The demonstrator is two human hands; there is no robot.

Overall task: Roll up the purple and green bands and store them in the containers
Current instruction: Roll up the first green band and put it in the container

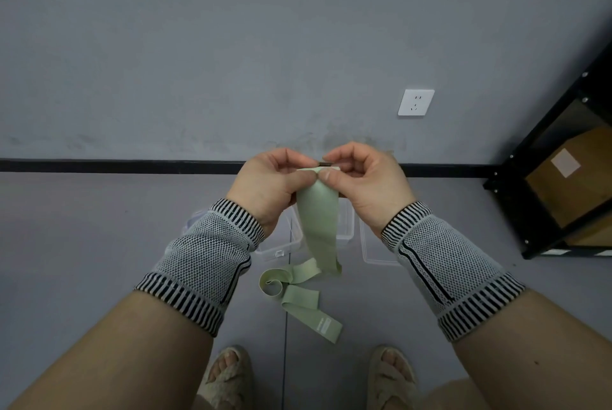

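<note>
Head view
Left hand (271, 184): fingers curled, thumb and forefinger pinching the top end of the green band (318, 221), level with the black baseboard (116, 166).
Right hand (361, 178): fingers curled, pinching the same top end; the two thumbs meet at the band's upper edge.
Green band: hangs down between the wrists, then lies on the grey floor (82, 227) in a loose loop and folds; its far end lies flat, pointing toward the person's right foot.
Band writing: a small pale mark shows near the free end, too small to read.
Containers: clear boxes (278, 247) sit on the floor under the hands, partly hidden by the wrists and the band; a flat clear lid (377, 250) lies just right of them.
Wrist sleeves: a knit striped sleeve (205, 257) covers each forearm.
Open room: bare floor spreads wide to the left of the boxes; to the right it runs to a black shelf (543, 158) in the corner.
Shelf: holds a brown carton (576, 184) with a pale blank label.
Wall (231, 45): grey, with a white socket (416, 102) up right of the hands.
Feet: sandals (228, 380) at the lower edge, close to the band's free end.
</note>
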